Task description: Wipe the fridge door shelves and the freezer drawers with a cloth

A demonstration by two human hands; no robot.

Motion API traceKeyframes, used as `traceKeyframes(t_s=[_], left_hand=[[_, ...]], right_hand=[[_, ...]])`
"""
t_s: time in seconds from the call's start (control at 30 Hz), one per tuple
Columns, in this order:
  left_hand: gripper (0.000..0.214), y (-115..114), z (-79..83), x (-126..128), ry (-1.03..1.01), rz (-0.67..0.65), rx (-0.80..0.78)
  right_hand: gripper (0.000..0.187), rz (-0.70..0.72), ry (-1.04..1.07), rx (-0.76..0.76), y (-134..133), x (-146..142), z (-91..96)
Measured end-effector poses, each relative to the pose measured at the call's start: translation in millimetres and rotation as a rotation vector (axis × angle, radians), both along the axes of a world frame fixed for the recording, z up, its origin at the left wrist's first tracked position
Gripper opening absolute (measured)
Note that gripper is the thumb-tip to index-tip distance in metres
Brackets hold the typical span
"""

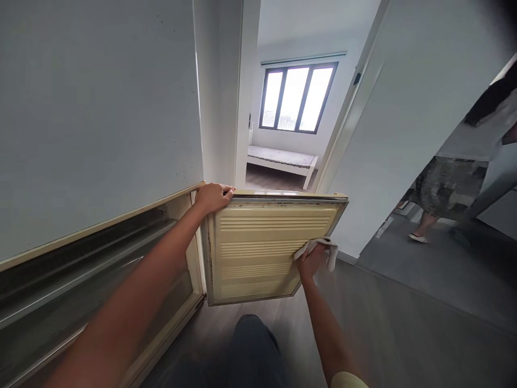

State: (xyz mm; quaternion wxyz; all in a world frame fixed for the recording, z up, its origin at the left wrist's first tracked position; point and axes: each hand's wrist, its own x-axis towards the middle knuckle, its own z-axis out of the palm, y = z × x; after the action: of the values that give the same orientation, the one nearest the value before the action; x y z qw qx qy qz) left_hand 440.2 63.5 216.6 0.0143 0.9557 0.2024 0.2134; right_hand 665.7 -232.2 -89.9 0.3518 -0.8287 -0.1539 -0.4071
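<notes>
A yellowed refrigerator door stands swung open, its ribbed inner panel facing me. Dark grime shows along its grey gasket. My left hand rests over the door's top edge at the hinge side, fingers curled on it. In my right hand a whitish cloth is bunched against the panel near the door's free edge. Left of the door is the open compartment, with shelf-like ledges inside; my left forearm covers part of it.
Behind the door, a doorway leads to a room with a bed under a window. A white wall stands to the right. Beyond it, another person is partly visible on the grey floor. My knee is below the door.
</notes>
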Motion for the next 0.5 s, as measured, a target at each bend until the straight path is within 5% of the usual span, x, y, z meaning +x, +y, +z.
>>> traceKeyframes(t_s=[0.23, 0.5], left_hand=[[0.049, 0, 0.4, -1, -0.007, -0.012, -0.013], [0.048, -1, 1.1, -1, -0.011, -0.007, -0.015]], right_hand=[[0.063, -0.003, -0.006, 0.062, 21, -17, 2.0], [0.051, 0.172, 0.101, -0.045, 110, -93, -13.2]])
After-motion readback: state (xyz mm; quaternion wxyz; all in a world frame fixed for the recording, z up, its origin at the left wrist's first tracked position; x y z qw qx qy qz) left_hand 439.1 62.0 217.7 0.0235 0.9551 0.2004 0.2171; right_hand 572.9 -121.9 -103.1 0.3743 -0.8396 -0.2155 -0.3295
